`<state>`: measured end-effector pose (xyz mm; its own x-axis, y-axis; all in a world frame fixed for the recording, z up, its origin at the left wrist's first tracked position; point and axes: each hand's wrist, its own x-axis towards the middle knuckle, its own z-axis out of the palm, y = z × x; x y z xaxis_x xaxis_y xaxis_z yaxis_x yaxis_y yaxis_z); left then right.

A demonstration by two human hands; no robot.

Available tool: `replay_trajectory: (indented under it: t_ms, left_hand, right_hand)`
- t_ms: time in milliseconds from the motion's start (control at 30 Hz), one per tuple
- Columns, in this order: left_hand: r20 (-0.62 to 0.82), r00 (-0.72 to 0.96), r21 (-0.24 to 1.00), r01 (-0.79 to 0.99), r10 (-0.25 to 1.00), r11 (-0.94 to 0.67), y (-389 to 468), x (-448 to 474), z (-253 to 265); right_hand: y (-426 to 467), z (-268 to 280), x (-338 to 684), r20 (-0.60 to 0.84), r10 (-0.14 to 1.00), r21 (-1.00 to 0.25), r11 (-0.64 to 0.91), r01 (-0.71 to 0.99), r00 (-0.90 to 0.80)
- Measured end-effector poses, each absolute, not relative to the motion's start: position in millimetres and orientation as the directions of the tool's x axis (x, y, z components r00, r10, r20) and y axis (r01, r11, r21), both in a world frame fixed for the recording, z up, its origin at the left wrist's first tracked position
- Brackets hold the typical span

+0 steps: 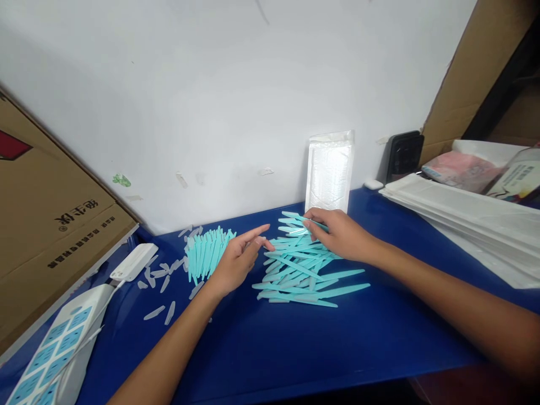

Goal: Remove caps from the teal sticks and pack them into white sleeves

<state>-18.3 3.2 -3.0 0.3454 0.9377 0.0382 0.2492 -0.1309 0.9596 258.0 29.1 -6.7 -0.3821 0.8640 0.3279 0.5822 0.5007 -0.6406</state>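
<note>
Left hand: I am watching the left hand (236, 261) hovering between the two turquoise groups, index finger stretched out toward the loose pile, the other fingers loosely curled; it is holding nothing that I can make out.
Right hand: the right hand (337, 233) is lying palm down on the far side of the loose pile, fingertips pinching at one or two sticks near its top edge; whether a stick is actually gripped I cannot tell.
Loose pile: the loose pile of turquoise sticks (301, 270) is sprawling criss-cross on the blue table (274, 349), just beside both hands.
Sorted bundle: the aligned bundle of sticks (206, 252) is lying left of the left hand, all pieces pointing the same way.
Clear caps: small clear caps (162, 278) are scattered to the left of the bundle, apart from the pile.
Doing it well: I am judging that lifting one stick at a time from the top of the heap is working better than tugging from underneath, since the crossed pieces would drag their neighbours along.
Orientation: I am advising that each stick be turned to match the bundle before it is laid down.
Risk: the white plastic pouch (329, 171) leaning on the wall just behind the right hand could be knocked over.
</note>
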Motion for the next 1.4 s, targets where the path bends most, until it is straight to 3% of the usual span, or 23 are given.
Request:
replay_trajectory:
  t_ms: [233, 467, 667, 1100, 1400]
  left_hand:
    - [0.11, 0.352, 0.916, 0.327, 0.93, -0.233, 0, -15, -7]
    - [0.095, 0.341, 0.919, 0.331, 0.935, -0.214, -3, -5, -8]
    - [0.183, 0.321, 0.896, 0.334, 0.929, -0.293, -5, -3, -8]
    - [0.046, 0.258, 0.965, 0.238, 0.965, -0.109, -7, -3, -8]
    - [-0.042, 0.266, 0.991, 0.137, 0.963, 0.005, -5, -1, -7]
  right_hand:
    - [23, -5, 252, 0.337, 0.855, -0.715, 0.505, 0.484, -0.393]
    - [16, -7, 244, 0.383, 0.821, -0.687, 0.559, 0.464, -0.422]
    - [14, -6, 244, 0.372, 0.821, -0.671, 0.56, 0.486, -0.434]
    - [15, -4, 245, 0.376, 0.835, -0.708, 0.538, 0.457, -0.401]
    - [15, -7, 245, 0.38, 0.82, -0.66, 0.565, 0.495, -0.428]
